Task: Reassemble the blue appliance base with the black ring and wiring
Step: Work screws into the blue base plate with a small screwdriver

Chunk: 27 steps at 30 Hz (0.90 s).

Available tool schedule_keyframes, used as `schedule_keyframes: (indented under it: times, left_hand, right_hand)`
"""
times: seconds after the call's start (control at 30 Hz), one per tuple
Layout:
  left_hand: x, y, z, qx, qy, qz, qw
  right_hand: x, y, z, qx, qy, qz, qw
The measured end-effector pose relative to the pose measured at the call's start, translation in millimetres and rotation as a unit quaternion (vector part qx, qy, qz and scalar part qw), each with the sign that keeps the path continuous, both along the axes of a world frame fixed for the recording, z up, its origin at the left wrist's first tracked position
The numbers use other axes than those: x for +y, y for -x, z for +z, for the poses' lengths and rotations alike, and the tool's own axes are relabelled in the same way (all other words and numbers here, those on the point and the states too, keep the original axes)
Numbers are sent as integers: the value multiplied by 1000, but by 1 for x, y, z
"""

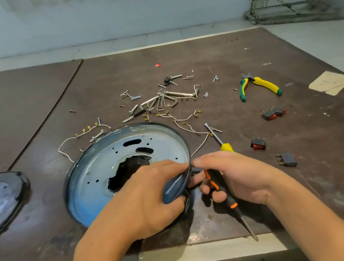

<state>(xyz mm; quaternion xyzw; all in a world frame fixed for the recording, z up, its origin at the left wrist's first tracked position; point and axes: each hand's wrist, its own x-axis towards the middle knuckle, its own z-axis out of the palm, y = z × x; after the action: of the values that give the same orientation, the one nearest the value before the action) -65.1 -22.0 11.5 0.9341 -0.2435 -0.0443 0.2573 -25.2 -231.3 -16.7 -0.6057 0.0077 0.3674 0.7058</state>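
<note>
We note L hand (pixel 146 200) gripping base (pixel 96 172) rim, base tilted on table (pixel 30 131). R hand (pixel 239 173) fingers curled round screwdriver (pixel 229 197), forefinger at rim.

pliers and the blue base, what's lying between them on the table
A yellow-handled screwdriver and white wiring with brass terminals lie between the pliers and the blue base, seen in the head view.

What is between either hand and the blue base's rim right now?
Nothing visible. The left hand grips the blue base at its near rim, and the right hand touches that rim from outside. The right hand also holds a black-and-orange screwdriver, which lies beside the rim, not across it.
</note>
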Motion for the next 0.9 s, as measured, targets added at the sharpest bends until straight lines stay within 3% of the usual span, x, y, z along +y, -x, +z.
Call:
schedule_keyframes:
  times: [0.17, 0.3, 0.4, 0.47, 0.53, 0.6, 0.7, 0.9]
  left_hand:
    - [-5, 1, 1, -7, -29, -11, 1000]
    - [-8, 1, 0, -13, -60, -5, 998]
    - [-8, 1, -3, -21, -67, 2, 998]
    - [-8, 1, -4, -25, -68, 10, 997]
    - [-8, 1, -6, -28, -63, 17, 997]
    - [-8, 1, -7, -31, -54, 23, 998]
    - [-7, 1, -8, -36, -47, 24, 998]
    - [-9, -4, -10, -51, -43, 24, 998]
  right_hand:
    - [-6, -3, 4, -30, 69, 56, 996]
    - [-10, -6, 3, -44, 88, 54, 994]
    - [-17, -10, 4, -107, 151, 14, 983]
    - [-25, -21, 7, -227, 263, -57, 936]
    - [-37, -38, 9, -363, 394, -122, 836]
    - [-47, -57, 10, -398, 472, -146, 773]
    - [-48, -88, 0, -377, 548, -118, 737]
    - [-26, -132, -15, -360, 600, -37, 713]
